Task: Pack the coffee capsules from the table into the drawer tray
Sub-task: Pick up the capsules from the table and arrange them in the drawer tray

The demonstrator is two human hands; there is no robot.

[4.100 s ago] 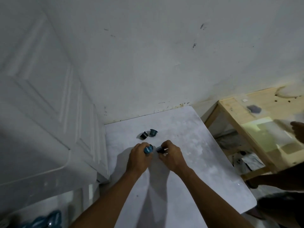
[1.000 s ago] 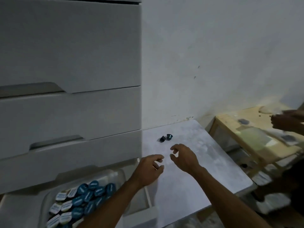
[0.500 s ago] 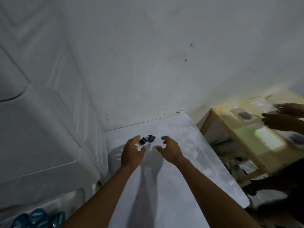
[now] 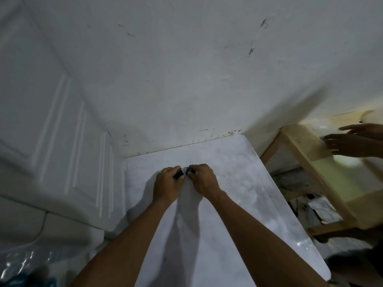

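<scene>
Both my hands are on the white table (image 4: pixel 223 204), side by side near its far end. My left hand (image 4: pixel 166 184) curls its fingers round a dark coffee capsule (image 4: pixel 178 174). My right hand (image 4: pixel 202 180) pinches a second dark capsule (image 4: pixel 189 170) right beside the first. Each capsule is mostly hidden by the fingers. At the bottom left, the clear drawer tray (image 4: pixel 18 264) shows blurred, with blue capsules (image 4: pixel 14 282) inside it.
A white drawer cabinet (image 4: pixel 51 141) stands against the table's left edge. The white wall (image 4: pixel 186 69) closes the far side. To the right stands a wooden table (image 4: pixel 323 162), and another person's hands (image 4: pixel 354 141) move over it.
Half a second ago my hands hovered open on either side of the two capsules. Now both have moved forward and closed, one on each capsule.
</scene>
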